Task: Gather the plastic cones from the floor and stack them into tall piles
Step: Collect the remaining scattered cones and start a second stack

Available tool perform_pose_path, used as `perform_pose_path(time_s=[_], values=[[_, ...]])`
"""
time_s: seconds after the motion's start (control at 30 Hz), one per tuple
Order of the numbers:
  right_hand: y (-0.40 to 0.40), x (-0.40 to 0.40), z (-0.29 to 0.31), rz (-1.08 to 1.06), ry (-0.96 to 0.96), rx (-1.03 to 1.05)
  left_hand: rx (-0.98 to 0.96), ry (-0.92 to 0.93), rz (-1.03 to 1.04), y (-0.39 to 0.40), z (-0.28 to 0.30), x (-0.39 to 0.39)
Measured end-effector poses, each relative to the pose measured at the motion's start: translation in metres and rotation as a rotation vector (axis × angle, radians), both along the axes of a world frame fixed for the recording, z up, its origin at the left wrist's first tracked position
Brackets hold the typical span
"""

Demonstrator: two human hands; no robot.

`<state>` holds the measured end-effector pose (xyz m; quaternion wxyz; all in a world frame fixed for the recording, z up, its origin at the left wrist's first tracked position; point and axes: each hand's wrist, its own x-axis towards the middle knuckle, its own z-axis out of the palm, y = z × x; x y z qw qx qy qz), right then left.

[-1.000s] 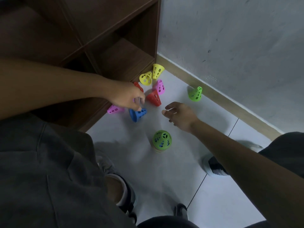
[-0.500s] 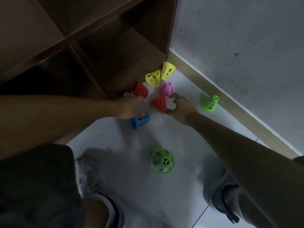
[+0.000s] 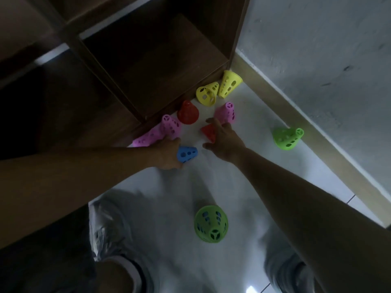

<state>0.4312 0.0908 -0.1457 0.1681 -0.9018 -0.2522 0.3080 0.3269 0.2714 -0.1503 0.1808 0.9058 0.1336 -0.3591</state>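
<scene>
Perforated plastic cones lie scattered on the white tiled floor by a shelf unit. My left hand (image 3: 167, 154) grips a blue cone (image 3: 188, 154) by its wide end, the tip pointing right. My right hand (image 3: 225, 143) reaches over a small red cone (image 3: 208, 133), which sits between its forefinger and thumb; the fingertips come close to a pink cone (image 3: 226, 113). A second red cone (image 3: 187, 113) stands upright. Two more pink cones (image 3: 170, 125) lie along the shelf base. Two yellow cones (image 3: 206, 95) lie in the corner. One green cone (image 3: 287, 137) lies on its side. A green-topped cone stack (image 3: 211, 226) stands near me.
A dark wooden shelf unit (image 3: 152, 66) with open compartments borders the cones on the left. A grey wall (image 3: 317, 49) with a beige baseboard (image 3: 317, 132) runs along the right. My shoes (image 3: 110, 225) are on the floor at the bottom.
The view moved closer to the cones. My left hand has closed round the blue cone. My right hand has settled over the small red cone.
</scene>
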Motion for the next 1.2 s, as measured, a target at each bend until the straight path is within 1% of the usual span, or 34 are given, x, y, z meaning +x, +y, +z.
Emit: perform_pose_path(time_s=[0.1, 0.2, 0.3, 0.37, 0.47, 0.63, 0.73, 0.83, 1.03, 1.13, 1.2], values=[[-0.002, -0.004, -0.008, 0.057, -0.099, -0.06, -0.042, -0.036, 0.043, 0.005, -0.002, -0.002], [-0.009, -0.004, -0.01, 0.078, -0.182, -0.038, -0.11, -0.117, 0.13, 0.008, 0.0, 0.001], [-0.016, -0.002, -0.01, 0.118, -0.18, -0.017, -0.174, -0.177, 0.247, 0.011, 0.006, 0.007], [-0.021, -0.001, -0.009, 0.142, -0.169, -0.01, -0.256, -0.222, 0.339, 0.011, 0.009, 0.011], [-0.025, -0.002, -0.005, 0.14, -0.135, 0.007, -0.309, -0.282, 0.393, 0.008, 0.013, 0.014], [-0.02, -0.005, 0.0, 0.174, -0.147, 0.078, -0.446, -0.248, 0.386, -0.001, 0.021, 0.022], [-0.016, -0.008, 0.004, 0.215, -0.164, 0.123, -0.563, -0.229, 0.444, -0.009, 0.025, 0.028], [-0.017, -0.011, 0.005, 0.254, -0.192, 0.137, -0.57, -0.245, 0.443, -0.016, 0.028, 0.036], [-0.031, -0.009, 0.001, 0.128, -0.129, 0.213, -0.66, -0.204, 0.566, -0.036, 0.048, 0.063], [-0.035, -0.008, 0.001, 0.021, -0.079, 0.272, -0.698, -0.207, 0.543, -0.047, 0.052, 0.076], [-0.04, -0.007, -0.001, -0.015, -0.099, 0.281, -0.712, -0.224, 0.483, -0.053, 0.055, 0.084]])
